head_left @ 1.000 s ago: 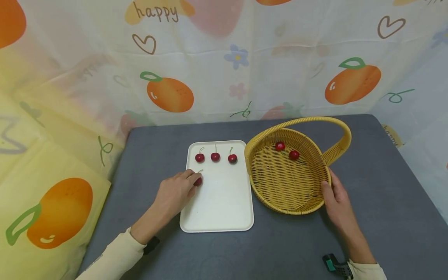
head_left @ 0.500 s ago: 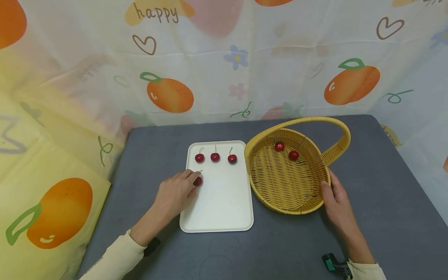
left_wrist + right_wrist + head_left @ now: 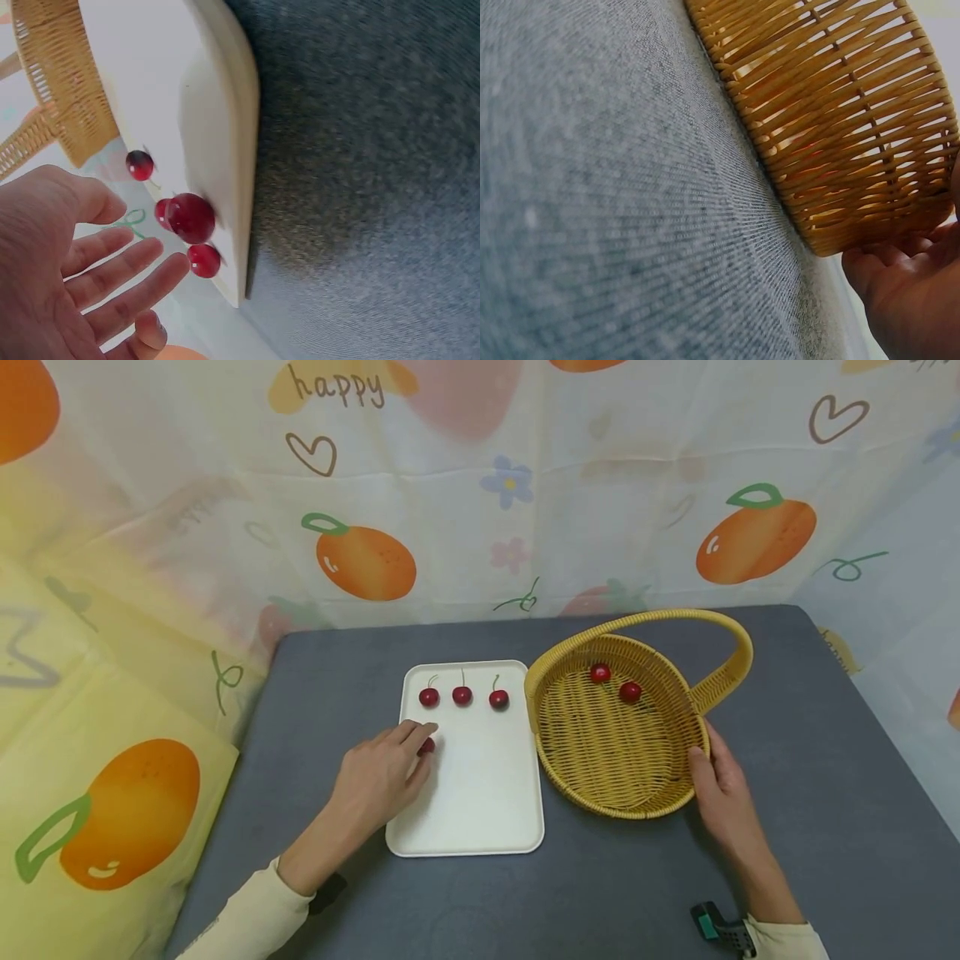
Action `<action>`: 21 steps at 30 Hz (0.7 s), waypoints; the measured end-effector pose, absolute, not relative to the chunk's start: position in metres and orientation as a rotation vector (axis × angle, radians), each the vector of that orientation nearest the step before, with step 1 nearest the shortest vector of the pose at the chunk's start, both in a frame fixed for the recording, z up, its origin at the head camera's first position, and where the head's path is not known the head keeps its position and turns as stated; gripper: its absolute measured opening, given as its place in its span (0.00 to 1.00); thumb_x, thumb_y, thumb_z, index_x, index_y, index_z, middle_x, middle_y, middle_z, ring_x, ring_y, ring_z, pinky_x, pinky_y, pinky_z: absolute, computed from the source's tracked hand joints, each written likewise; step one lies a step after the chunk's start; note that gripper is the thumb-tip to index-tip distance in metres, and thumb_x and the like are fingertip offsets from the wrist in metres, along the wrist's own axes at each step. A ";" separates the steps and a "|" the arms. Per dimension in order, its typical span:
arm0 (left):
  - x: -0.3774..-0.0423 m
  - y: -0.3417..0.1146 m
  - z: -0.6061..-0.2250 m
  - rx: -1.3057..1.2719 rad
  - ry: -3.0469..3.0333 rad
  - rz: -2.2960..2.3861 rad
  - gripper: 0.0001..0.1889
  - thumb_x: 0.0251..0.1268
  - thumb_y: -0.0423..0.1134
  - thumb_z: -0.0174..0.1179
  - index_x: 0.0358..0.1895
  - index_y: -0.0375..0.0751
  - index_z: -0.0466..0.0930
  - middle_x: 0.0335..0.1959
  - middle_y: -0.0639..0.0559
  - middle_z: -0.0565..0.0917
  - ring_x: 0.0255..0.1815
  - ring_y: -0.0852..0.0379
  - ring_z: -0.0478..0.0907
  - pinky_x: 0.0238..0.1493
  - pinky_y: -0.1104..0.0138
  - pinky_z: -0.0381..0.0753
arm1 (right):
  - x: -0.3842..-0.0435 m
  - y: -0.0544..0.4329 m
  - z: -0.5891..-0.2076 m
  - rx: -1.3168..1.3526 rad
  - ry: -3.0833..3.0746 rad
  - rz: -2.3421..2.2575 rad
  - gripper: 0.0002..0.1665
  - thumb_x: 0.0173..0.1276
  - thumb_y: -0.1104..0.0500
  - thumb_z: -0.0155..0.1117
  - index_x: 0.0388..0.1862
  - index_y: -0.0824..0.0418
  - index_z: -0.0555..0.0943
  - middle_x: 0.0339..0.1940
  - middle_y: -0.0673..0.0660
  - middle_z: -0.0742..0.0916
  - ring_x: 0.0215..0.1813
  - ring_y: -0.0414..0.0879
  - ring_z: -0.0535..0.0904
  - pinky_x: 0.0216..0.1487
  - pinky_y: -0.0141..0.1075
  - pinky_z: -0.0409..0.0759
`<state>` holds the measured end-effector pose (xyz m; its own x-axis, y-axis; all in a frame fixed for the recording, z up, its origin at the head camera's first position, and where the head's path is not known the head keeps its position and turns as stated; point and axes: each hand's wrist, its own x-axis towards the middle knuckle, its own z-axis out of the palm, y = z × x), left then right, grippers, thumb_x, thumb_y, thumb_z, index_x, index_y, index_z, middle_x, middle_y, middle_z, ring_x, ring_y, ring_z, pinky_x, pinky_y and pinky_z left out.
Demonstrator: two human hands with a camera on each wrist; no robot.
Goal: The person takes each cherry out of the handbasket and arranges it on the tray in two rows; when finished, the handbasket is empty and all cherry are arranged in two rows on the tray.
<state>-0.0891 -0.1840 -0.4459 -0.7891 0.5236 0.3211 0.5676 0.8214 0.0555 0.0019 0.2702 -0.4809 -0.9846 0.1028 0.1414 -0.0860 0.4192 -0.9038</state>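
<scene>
Over the left side of a white tray point(image 3: 487, 793), my left hand point(image 3: 378, 777) hovers with thumb and fingers spread apart. A dark red cherry point(image 3: 427, 746) lies on the tray just beyond the fingers, partly hidden by them in the head view. The left wrist view shows that cherry point(image 3: 192, 219) outside the loosely bent fingers. Three more stemmed cherries point(image 3: 462, 695) form a row along the tray's far end. My right hand point(image 3: 723, 789) grips the right side of a yellow wicker basket point(image 3: 607, 752), thumb over the rim. Two cherries point(image 3: 630, 692) rest inside the basket.
The basket's tall arched handle point(image 3: 738, 652) rises at its back right. Basket and tray sit side by side on a grey table point(image 3: 480, 910). Behind the table hangs a printed curtain point(image 3: 615, 543), and a yellow printed cloth point(image 3: 112, 710) borders the left side.
My left thumb and fingers have spread from around the near cherry, which stays on the tray in about the same place. The right hand and basket have not visibly moved.
</scene>
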 end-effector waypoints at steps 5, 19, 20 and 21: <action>-0.088 -0.181 -0.440 -0.836 -2.720 -0.247 0.20 0.68 0.38 0.66 0.63 0.49 0.85 0.49 0.56 0.87 0.36 0.52 0.85 0.26 0.59 0.80 | 0.002 0.270 -0.481 -0.031 -2.496 1.602 0.34 0.90 0.54 0.41 0.89 0.49 0.50 0.85 0.66 0.61 0.79 0.38 0.63 0.61 0.15 0.66; -0.072 -0.156 -0.418 -1.004 -2.681 -0.378 0.15 0.72 0.42 0.63 0.59 0.53 0.85 0.51 0.60 0.87 0.36 0.57 0.86 0.28 0.60 0.82 | 0.001 0.270 -0.481 -0.017 -2.489 1.572 0.33 0.90 0.56 0.42 0.89 0.49 0.52 0.83 0.67 0.65 0.73 0.29 0.67 0.59 0.15 0.67; -0.070 -0.153 -0.416 -1.026 -2.667 -0.389 0.15 0.72 0.43 0.63 0.59 0.54 0.85 0.51 0.61 0.87 0.36 0.58 0.86 0.28 0.60 0.83 | 0.000 0.270 -0.480 -0.017 -2.490 1.573 0.33 0.90 0.56 0.42 0.89 0.49 0.52 0.83 0.67 0.65 0.73 0.30 0.66 0.60 0.15 0.67; -0.067 -0.150 -0.414 -1.048 -2.654 -0.401 0.14 0.72 0.43 0.63 0.58 0.54 0.86 0.51 0.61 0.87 0.36 0.58 0.86 0.29 0.60 0.83 | 0.000 0.270 -0.480 -0.018 -2.490 1.575 0.33 0.90 0.55 0.42 0.89 0.49 0.52 0.83 0.67 0.65 0.73 0.30 0.66 0.60 0.15 0.67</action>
<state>-0.0675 -0.1496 -0.4135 -0.7060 0.6231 0.3366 0.6948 0.7016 0.1585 0.0004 0.2701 -0.4804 -0.9809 0.1138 0.1575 -0.0935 0.4341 -0.8960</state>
